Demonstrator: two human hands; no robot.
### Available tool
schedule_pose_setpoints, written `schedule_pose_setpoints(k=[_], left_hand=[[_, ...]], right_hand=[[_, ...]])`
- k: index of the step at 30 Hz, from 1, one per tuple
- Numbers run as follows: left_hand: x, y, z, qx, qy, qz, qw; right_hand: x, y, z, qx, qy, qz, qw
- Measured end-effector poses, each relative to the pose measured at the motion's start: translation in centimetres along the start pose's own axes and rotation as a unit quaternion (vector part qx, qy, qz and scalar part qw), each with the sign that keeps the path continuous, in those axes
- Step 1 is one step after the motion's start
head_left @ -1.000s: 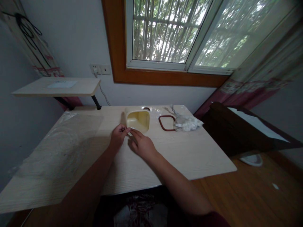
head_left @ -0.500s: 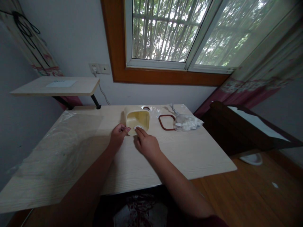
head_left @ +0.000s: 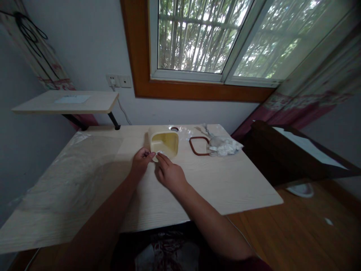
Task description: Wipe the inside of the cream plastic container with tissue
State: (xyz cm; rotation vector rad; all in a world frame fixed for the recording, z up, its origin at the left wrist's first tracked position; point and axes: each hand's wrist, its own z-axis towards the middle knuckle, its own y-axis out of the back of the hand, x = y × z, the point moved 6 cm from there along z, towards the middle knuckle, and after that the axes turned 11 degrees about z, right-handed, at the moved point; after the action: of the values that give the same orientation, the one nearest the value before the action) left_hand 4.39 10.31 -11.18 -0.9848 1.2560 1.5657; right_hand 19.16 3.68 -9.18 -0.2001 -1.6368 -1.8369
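A cream-yellow plastic container (head_left: 170, 140) lies on its side on the table, its mouth facing me. My left hand (head_left: 141, 161) grips its lower left rim with thumb and fingers. My right hand (head_left: 172, 174) is closed, its fingertips pressing a small white wad (head_left: 159, 152) against the inside near that lower left corner. The wad looks like tissue or cotton, mostly covered by the fingers. To the right of the container lies a reddish-brown rounded-square ring (head_left: 191, 146), touching a clear plastic bag (head_left: 224, 146) filled with white, fluffy pieces.
The pale wooden table (head_left: 225, 184) carries a clear plastic sheet (head_left: 84, 169) on its left side. A small raised shelf (head_left: 96, 101) with a paper stands at the back left. A dark piece of furniture (head_left: 270, 158) is beyond the right edge, under the window.
My right hand has slid left along the container's lower inside with the white wad, closer to my left thumb. The left hand keeps its grip and the container stays put.
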Motion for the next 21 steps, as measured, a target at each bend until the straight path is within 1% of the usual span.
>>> schedule_pose_setpoints(k=[4, 9, 15, 21], left_hand=[[-0.2, 0.0, -0.1, 0.004, 0.001, -0.012, 1.000], [0.1, -0.1, 0.0, 0.003, -0.001, -0.013, 1.000], [0.0, 0.0, -0.2, -0.003, 0.005, -0.012, 1.000], [0.0, 0.0, -0.2, -0.015, 0.004, -0.009, 1.000]], right_hand=[[0.7, -0.3, 0.0, -0.004, 0.044, 0.066, 0.997], [0.6, -0.2, -0.2, -0.017, 0.073, 0.111, 0.991], [0.3, 0.1, -0.4, -0.003, 0.066, 0.068, 0.995], [-0.4, 0.9, -0.3, 0.003, 0.032, 0.010, 0.999]])
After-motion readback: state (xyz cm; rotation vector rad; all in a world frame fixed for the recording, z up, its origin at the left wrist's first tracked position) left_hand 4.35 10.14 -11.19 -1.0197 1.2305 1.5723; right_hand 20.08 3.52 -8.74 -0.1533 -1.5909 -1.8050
